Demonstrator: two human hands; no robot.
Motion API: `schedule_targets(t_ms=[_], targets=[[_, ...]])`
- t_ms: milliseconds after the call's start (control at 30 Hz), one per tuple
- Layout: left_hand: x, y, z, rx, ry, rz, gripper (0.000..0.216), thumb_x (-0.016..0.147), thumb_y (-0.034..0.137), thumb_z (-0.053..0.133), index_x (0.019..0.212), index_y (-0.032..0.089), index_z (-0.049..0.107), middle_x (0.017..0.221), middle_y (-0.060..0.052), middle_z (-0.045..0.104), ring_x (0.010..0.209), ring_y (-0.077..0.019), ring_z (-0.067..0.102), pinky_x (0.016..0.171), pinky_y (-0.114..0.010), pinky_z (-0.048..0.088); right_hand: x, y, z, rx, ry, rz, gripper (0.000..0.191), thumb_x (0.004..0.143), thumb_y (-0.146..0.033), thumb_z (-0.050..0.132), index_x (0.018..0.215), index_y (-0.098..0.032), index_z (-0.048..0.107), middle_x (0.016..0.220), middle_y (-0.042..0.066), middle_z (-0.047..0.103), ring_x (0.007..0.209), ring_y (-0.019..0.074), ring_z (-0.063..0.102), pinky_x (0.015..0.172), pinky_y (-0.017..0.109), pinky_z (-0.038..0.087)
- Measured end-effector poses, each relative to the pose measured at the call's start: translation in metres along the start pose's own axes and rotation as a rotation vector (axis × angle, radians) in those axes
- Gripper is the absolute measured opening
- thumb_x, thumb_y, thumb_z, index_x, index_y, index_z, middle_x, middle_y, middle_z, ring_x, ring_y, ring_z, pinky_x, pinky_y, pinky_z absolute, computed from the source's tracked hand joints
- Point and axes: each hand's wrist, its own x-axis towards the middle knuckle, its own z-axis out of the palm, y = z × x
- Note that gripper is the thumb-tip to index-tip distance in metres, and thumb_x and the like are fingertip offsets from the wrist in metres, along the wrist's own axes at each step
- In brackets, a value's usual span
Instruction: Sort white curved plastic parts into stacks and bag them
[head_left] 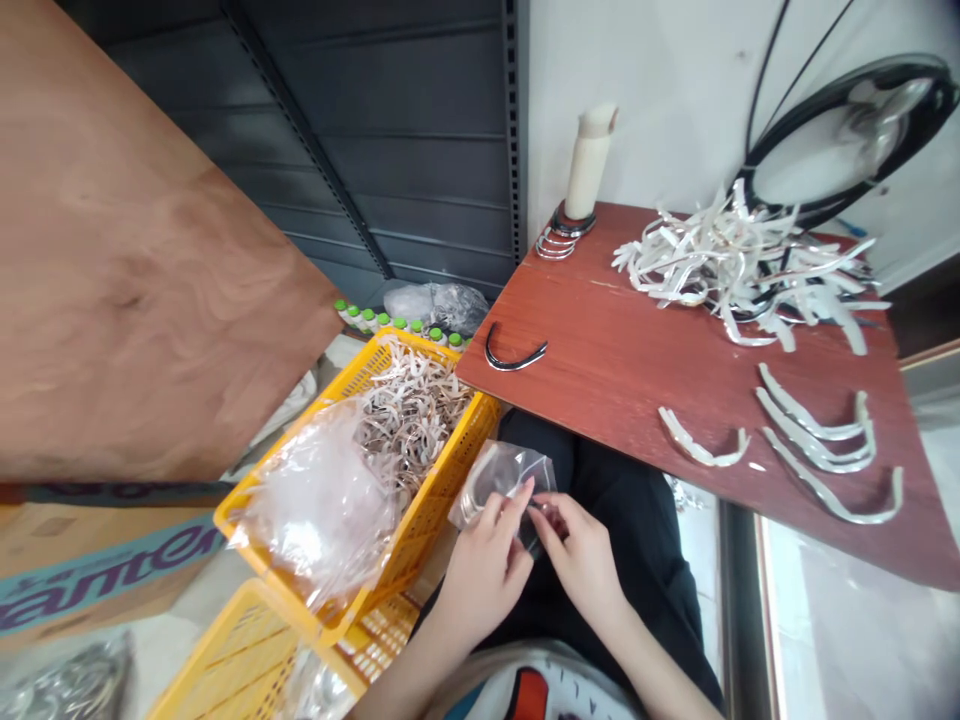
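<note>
Left hand (484, 560) and right hand (579, 548) pinch a clear bag (491, 468); red tabletop (600, 360) between one and two o'clock, yellow basket (427, 522) toward ten, dark panelling (420, 160) at eleven.

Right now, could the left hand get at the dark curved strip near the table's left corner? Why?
Probably yes: the dark curved strip lies near the edge of the table with nothing over it, though the left hand is at the clear bag and might need freeing first.
</note>
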Motion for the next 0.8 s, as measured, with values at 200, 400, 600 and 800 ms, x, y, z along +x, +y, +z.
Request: schedule_targets(t_ms=[200, 400, 600, 800], targets=[[-0.013, 0.008, -0.001, -0.025, -0.064, 0.004, 0.075, 0.083, 0.021, 0.057, 0.150, 0.030, 0.026, 0.125, -0.008, 0.053, 0.103, -0.0230, 0.062, 0.090, -0.041, 0.055, -0.002, 0.003, 0.010, 0.321, 0.054, 0.111, 0.017, 0.095, -0.038, 0.052, 0.100, -0.022, 0.055, 0.079, 0.001, 0.069, 0.067, 0.0154, 0.066, 0.062, 0.025, 0.054], [-0.025, -0.009, 0.007, -0.048, 0.096, -0.044, 0.074, 0.086, 0.036, 0.063, 0.150, 0.022, 0.026, 0.120, -0.011, 0.062, 0.102, -0.0231, 0.064, 0.088, -0.038, 0.056, 0.002, 0.002, 0.015, 0.274, 0.023, 0.009, 0.023, 0.088, -0.033, 0.066, 0.103, -0.023, 0.052, 0.080, 0.001, 0.071, 0.075, 0.0167, 0.070, 0.073, 0.027, 0.057], [-0.057, -0.060, -0.033, -0.098, 0.254, -0.153, 0.025, 0.099, 0.029, 0.041, 0.103, 0.024, 0.065, 0.089, -0.001, 0.069, 0.081, -0.0138, 0.067, 0.076, -0.024, 0.054, 0.000, -0.016, 0.033, 0.309, -0.225, -0.216, 0.036, 0.092, -0.026, 0.060, 0.126, -0.026, 0.047, 0.109, 0.005, 0.069, 0.103, 0.0174, 0.067, 0.094, 0.035, 0.054], [-0.202, -0.175, -0.092, 0.205, 0.632, -0.589, 0.034, 0.093, 0.044, 0.043, 0.106, 0.021, 0.064, 0.107, -0.007, 0.071, 0.096, -0.0230, 0.068, 0.077, -0.031, 0.055, -0.002, -0.010, 0.048, 0.345, -0.256, -0.145, 0.033, 0.095, -0.028, 0.055, 0.127, -0.025, 0.047, 0.101, 0.004, 0.069, 0.095, 0.0163, 0.067, 0.091, 0.034, 0.054]])
